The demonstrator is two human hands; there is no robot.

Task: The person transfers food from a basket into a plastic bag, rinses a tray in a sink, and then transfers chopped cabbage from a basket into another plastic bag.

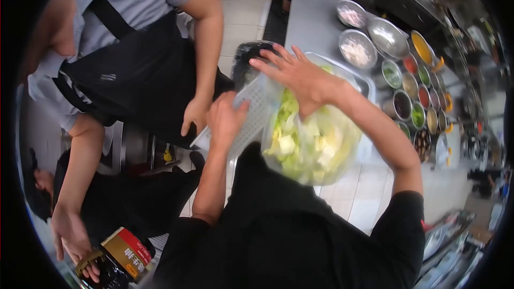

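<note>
My left hand [227, 119] is closed on the edge of a white perforated plastic basket [256, 108], which is tilted beside the bag. A clear plastic bag [342, 147] bulges with chopped pale-green leafy vegetable [289, 143]. Over the bag's upper part, my right hand [302, 77] is spread, fingers stretched toward the basket and thumb down near the vegetable. Behind the bag, the rim of a metal tray [370, 86] shows on the steel table [310, 21].
A co-worker in a dark apron [144, 69] stands close at left, one hand [198, 112] near the basket. Low left is a large labelled bottle [127, 254] by the co-worker's other hand. Metal bowls [357, 49] and several small ingredient containers [402, 104] line the right side.
</note>
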